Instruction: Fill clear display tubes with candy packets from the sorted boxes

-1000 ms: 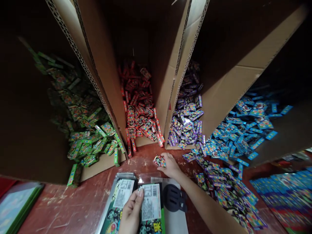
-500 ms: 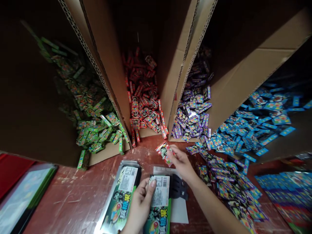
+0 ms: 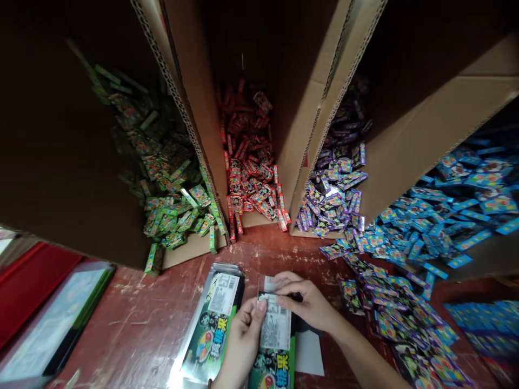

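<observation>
My left hand [image 3: 245, 335] grips a green and black candy pouch [image 3: 275, 329], its thumb pressed over the upper left part by the white label. At the pouch's top edge is my right hand [image 3: 310, 302], its fingers bent together and its thumb across the opening. Whatever those fingers hold is hidden; no red candy box shows in them. Left of the held pouch lies a stack of similar pouches [image 3: 214, 319]. A white card [image 3: 310, 354] and a dark item show partly beneath my right hand.
Tall cardboard cartons [image 3: 294, 151] stand ahead with green boxes [image 3: 178, 221], red boxes [image 3: 257, 189], purple boxes [image 3: 332, 200] and blue boxes [image 3: 441, 210]. More purple boxes [image 3: 405, 313] spill across the red tabletop [image 3: 133, 319]. Clear-fronted pouches [image 3: 77, 308] lie left; rows of packets [image 3: 486, 329] lie right.
My right hand has come down and back from near the cartons to the pouch's top edge. The red candy box it held is now out of sight. The view has shifted slightly.
</observation>
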The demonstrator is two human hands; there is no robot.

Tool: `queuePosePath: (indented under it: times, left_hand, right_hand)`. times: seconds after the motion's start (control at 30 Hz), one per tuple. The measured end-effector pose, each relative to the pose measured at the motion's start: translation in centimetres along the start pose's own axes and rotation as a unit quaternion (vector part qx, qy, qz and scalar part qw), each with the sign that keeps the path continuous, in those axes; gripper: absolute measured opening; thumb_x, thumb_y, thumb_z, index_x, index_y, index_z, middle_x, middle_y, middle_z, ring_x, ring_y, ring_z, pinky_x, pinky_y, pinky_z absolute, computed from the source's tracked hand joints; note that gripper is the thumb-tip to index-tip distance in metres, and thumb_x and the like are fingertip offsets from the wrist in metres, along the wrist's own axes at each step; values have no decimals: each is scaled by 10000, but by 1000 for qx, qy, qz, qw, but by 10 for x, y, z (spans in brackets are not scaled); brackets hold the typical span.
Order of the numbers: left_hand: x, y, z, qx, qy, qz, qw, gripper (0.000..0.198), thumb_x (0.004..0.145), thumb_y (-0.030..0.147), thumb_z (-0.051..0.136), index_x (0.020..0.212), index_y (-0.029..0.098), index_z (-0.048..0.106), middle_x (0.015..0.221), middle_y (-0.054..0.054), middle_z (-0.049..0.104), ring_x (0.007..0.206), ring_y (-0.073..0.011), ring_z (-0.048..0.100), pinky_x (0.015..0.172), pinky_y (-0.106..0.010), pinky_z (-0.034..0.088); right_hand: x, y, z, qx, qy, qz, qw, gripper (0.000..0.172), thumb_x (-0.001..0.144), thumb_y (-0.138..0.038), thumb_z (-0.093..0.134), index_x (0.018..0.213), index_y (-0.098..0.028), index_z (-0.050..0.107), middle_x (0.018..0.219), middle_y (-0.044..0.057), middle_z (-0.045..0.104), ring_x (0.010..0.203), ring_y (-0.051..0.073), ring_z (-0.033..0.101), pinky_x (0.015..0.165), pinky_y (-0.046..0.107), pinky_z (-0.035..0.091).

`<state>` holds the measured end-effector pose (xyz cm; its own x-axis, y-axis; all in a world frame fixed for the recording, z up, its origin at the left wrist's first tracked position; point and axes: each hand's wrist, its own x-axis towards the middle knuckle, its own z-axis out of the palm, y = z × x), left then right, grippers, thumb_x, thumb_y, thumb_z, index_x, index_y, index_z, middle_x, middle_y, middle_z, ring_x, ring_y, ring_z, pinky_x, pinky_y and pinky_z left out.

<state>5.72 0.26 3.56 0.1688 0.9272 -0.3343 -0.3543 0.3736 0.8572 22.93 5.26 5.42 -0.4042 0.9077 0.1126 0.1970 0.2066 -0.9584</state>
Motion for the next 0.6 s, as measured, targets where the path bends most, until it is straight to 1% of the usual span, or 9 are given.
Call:
queuePosePath:
  times: [0.07,0.13,0.2,0.27,0.3,0.37,0.47,0.53,0.6]
  left_hand:
    - [2,-3,-3,-5,7,-2,1000,286,798,441,587,790,156,604,644,5,649,549,-133,564,540,-219,419]
    - [6,-5,-5,-5,9,-5,1000,300,791,452,592,788,153,607,664,-5,662,571,-147,581,544,-227,426]
    - [9,-7,-5,-5,1,-1,1000,304,791,448,594,822,147,621,699,-20,678,623,-169,605,580,-246,444]
    - [12,-8,-5,-7,-9,19,1000,303,793,440,595,857,146,630,718,-27,686,666,-182,618,634,-266,457]
    - [13,-7,-5,-10,-13,28,999,304,793,440,595,869,147,633,720,-27,687,679,-186,622,661,-276,461]
    - [13,-7,-7,-17,-15,31,999,306,789,444,598,877,153,635,711,-26,688,685,-190,629,686,-289,466]
    - [12,-6,-13,-36,-4,5,999,306,784,451,601,853,155,628,679,-22,685,658,-193,637,649,-291,474]
    - [11,-4,-17,-50,4,-5,999,309,777,458,606,824,152,620,658,-21,682,639,-191,639,620,-284,474]
    - [9,0,-19,-61,6,-10,998,301,774,451,614,807,152,615,657,-20,683,636,-187,639,609,-275,471]
  right_hand:
    - [17,-7,7,-50,65,-25,996,173,816,-317,595,732,-199,691,1032,78,608,904,184,598,827,334,481]
    - [48,-18,25,-115,102,-58,986,173,844,-315,547,796,-206,673,1005,71,615,932,184,589,859,334,462]
    - [89,-28,54,-175,22,-71,982,202,835,-331,558,987,-226,640,968,56,635,944,192,594,853,328,463]
    - [131,-34,88,-234,-95,-24,967,505,746,-383,663,1212,-249,522,1074,86,615,969,243,599,835,382,473]
    - [149,-36,103,-251,-110,18,962,574,688,-372,720,1212,-248,523,1101,103,605,992,279,591,836,425,467]
    - [175,-36,123,-257,-102,52,960,526,642,-328,761,1115,-172,592,1100,165,598,995,335,584,819,482,460]
    - [175,-32,119,-226,-63,37,971,260,703,-264,712,914,-130,640,1020,161,630,964,300,601,822,434,468]
    - [154,-28,98,-202,-33,24,979,150,766,-238,644,886,-154,611,951,102,652,897,224,626,789,353,490]
    - [124,-23,68,-123,5,30,992,162,784,-243,618,917,-175,557,872,52,658,775,168,643,688,291,515]
